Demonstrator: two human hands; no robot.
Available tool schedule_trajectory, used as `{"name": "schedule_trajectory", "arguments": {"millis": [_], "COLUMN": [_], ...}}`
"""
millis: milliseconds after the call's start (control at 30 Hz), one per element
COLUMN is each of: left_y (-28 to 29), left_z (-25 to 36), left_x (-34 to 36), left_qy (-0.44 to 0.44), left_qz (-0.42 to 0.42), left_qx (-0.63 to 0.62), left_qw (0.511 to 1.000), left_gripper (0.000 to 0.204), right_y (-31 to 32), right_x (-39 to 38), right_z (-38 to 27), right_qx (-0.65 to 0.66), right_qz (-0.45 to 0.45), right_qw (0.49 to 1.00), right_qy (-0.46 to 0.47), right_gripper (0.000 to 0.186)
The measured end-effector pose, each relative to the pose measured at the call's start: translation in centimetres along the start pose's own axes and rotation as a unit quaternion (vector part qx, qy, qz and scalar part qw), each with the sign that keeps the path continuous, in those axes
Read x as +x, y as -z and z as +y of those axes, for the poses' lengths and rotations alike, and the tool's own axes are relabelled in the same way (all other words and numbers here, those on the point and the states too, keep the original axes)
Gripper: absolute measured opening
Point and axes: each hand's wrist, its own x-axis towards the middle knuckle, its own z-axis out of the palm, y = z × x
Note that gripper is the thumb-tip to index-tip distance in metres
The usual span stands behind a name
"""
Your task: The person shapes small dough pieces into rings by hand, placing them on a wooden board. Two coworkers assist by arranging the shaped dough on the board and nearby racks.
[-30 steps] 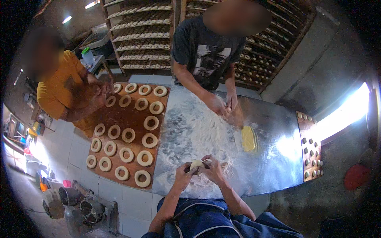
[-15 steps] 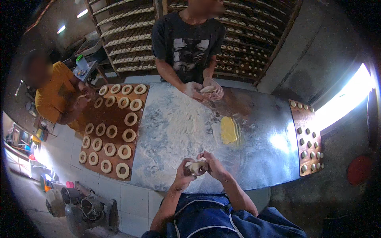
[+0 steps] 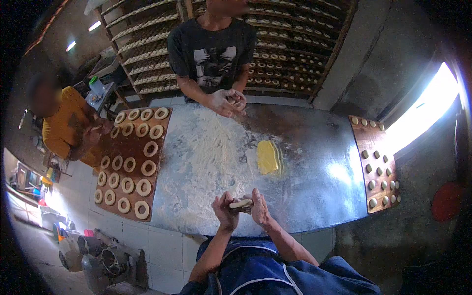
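Note:
A pale dough ring (image 3: 240, 204), seen nearly edge-on, is held between my hands just above the near edge of the metal table (image 3: 314, 196). My left hand (image 3: 224, 211) curls its fingers round the ring's left end. On the other side my right hand (image 3: 260, 211) has its fingers pointing up and presses against the ring's right end. Part of the dough is hidden by the fingers. Beyond my hands, a slab of yellow fat (image 3: 267, 158) lies on the table, with a wide dusting of flour (image 3: 206, 147) to its left.
Several dough rings lie on a wooden board (image 3: 129, 150) at the left, where a co-worker (image 3: 69, 128) stands. Another co-worker (image 3: 214, 59) handles dough across the table. Small dough rounds sit on a board (image 3: 366, 135) at the right. Racks (image 3: 300, 44) of dough stand behind.
The dough between my hands has turned from a bunched shape to a flatter, edge-on ring. My right hand's fingers have straightened upward. The view has shifted slightly, moving the table leftward.

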Motion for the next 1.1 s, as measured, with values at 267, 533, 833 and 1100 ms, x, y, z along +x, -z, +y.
{"name": "schedule_trajectory", "arguments": {"millis": [267, 533, 833, 1100], "left_y": [1.4, 6.3, 1.7, 6.1], "left_z": [0.7, 2.6, 8.1, 14.5], "left_x": [0.3, 1.2, 0.0, 1.9], "left_qy": [0.057, -0.032, -0.055, -0.056], "left_qz": [-0.145, -0.043, -0.010, -0.111], "left_qx": [0.052, 0.222, 0.102, 0.018], "left_qw": [0.986, 0.974, 0.993, 0.992], "left_gripper": [0.042, 0.047, 0.052, 0.044], "right_y": [-0.3, -3.9, -7.3, -12.4], "right_x": [-0.5, -0.9, 2.3, 5.5], "right_z": [1.3, 2.0, 2.8, 3.8], "right_qx": [-0.157, -0.241, -0.238, -0.205], "right_qz": [0.010, 0.010, -0.065, -0.085], "right_qw": [0.983, 0.961, 0.964, 0.968], "right_qy": [0.095, 0.132, 0.097, 0.114], "right_gripper": [0.073, 0.057, 0.061, 0.074]}}
